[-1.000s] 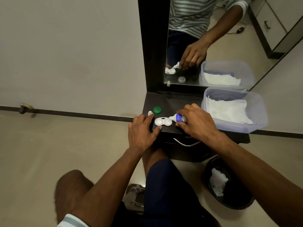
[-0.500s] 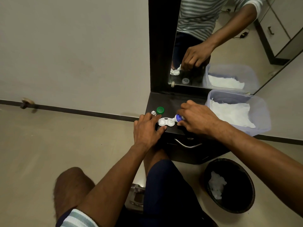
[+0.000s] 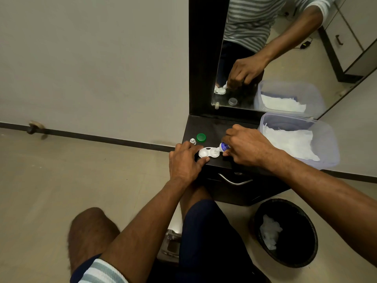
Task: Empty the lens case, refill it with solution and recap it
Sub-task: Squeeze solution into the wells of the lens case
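Note:
A white two-well lens case lies uncapped near the front edge of the dark dresser top. My left hand steadies the case's left end with thumb and fingers. My right hand grips a small blue-and-white solution bottle, tipped with its nozzle over the right well. A green cap and a small white cap sit just behind the case.
A clear plastic tub of white tissues stands at the right of the dresser top. A mirror rises behind it. A black bin holding crumpled tissue sits on the floor at the lower right, below the drawer handle.
The bottle's nozzle has come down closer to the right well of the case. My left hand has stayed on the case's left end. The camera view shifted slightly.

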